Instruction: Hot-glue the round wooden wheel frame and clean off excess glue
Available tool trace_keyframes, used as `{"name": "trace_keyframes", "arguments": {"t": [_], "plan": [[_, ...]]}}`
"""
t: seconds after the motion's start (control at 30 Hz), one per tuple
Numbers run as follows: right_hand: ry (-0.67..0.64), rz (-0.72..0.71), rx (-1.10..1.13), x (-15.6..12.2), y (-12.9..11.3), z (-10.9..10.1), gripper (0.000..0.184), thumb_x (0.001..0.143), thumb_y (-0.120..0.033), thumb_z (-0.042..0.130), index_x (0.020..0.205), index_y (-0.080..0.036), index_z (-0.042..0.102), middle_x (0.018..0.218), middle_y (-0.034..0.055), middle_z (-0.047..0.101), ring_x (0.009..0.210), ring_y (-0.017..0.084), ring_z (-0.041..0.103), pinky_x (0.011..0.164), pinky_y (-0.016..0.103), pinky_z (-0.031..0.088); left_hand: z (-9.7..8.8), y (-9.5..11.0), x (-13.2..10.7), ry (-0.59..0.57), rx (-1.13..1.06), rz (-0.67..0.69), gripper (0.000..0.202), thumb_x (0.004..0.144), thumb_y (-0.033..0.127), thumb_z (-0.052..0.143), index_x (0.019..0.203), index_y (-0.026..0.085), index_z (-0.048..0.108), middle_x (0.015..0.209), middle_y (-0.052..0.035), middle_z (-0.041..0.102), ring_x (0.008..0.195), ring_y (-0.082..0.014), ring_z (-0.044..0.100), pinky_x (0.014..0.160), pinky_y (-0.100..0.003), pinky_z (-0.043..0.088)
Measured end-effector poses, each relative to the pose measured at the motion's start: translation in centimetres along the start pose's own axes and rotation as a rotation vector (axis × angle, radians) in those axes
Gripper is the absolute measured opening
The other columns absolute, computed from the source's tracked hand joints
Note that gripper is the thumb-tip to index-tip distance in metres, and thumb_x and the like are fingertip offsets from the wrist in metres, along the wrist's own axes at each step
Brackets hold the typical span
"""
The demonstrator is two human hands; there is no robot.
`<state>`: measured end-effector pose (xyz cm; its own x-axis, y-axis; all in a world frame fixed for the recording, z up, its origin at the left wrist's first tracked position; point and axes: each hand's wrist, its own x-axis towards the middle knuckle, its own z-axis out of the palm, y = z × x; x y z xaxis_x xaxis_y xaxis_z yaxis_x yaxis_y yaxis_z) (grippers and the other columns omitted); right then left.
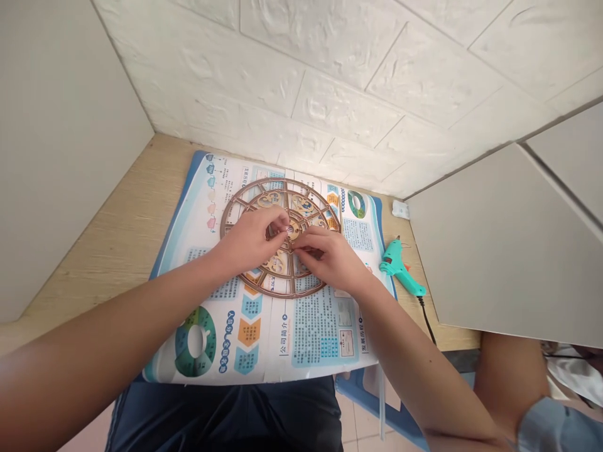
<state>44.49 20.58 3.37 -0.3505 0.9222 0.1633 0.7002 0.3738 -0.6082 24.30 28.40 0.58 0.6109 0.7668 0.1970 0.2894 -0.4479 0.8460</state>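
Observation:
A round brown openwork frame (pixel 241 276) with rings, spokes and pale scroll-shaped inserts lies flat on a printed poster sheet (pixel 277 371). Above its left-centre part is my left hand (pixel 252 238), thumb and fingers curled together in a pinch by the hub. My right hand (pixel 334 260) comes in from the other side, its fingertips pinched low at the frame's centre, close to the left fingertips. Whatever lies between the fingers of either hand is too small or hidden to make out. Both hands cover part of the frame's middle.
A teal glue gun (pixel 400 267) lies right of the poster, its black cord (pixel 426 320) running off the table edge. A small white packet (pixel 401 209) sits by the wall. White panels flank the wooden table (pixel 108 232). Another person's bare limb (pixel 511 370) shows at lower right.

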Motion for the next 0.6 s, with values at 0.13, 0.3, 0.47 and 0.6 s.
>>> {"name": "trace_keyframes", "arguments": {"t": [0.13,0.3,0.47,0.6], "plan": [[0.023,-0.037,-0.012,-0.17,0.14,0.47,0.019,0.093,-0.01,0.056,0.093,-0.016,0.075,0.095,0.0082,0.071,0.082,0.017,0.065,0.071,0.031,0.052,0.24,-0.34,0.28,-0.008,0.076,0.077,0.013,0.092,0.022,0.059,0.093,0.019,0.072,0.093,-0.002,0.075,0.087,-0.0178,0.068,0.08,-0.031,0.052],[0.054,-0.067,-0.048,-0.51,0.55,0.71,0.019,0.094,-0.011,0.056,0.097,-0.016,0.075,0.097,0.0094,0.071,0.086,0.019,0.066,0.075,0.034,0.055,0.46,-0.68,0.68,-0.026,0.149,0.163,0.022,0.097,0.02,0.055,0.105,0.021,0.075,0.101,-0.0034,0.077,0.097,-0.0202,0.069,0.09,-0.036,0.051],[0.02,-0.084,-0.088,-0.68,0.55,0.79,0.021,0.097,-0.011,0.053,0.098,-0.017,0.074,0.099,0.0106,0.072,0.092,0.021,0.067,0.079,0.037,0.056,0.53,-0.65,0.82,-0.065,0.204,0.183,0.024,0.099,0.017,0.049,0.106,0.021,0.072,0.1,-0.0042,0.074,0.096,-0.0206,0.066,0.088,-0.038,0.048],[0.007,-0.073,-0.149,-0.69,0.28,0.95,0.022,0.098,-0.011,0.051,0.097,-0.016,0.072,0.098,0.0121,0.071,0.091,0.023,0.065,0.077,0.037,0.055,0.5,-0.55,0.82,-0.089,0.197,0.159,0.027,0.101,0.017,0.044,0.094,0.018,0.07,0.096,-0.0055,0.07,0.093,-0.0198,0.064,0.084,-0.036,0.048]]}}
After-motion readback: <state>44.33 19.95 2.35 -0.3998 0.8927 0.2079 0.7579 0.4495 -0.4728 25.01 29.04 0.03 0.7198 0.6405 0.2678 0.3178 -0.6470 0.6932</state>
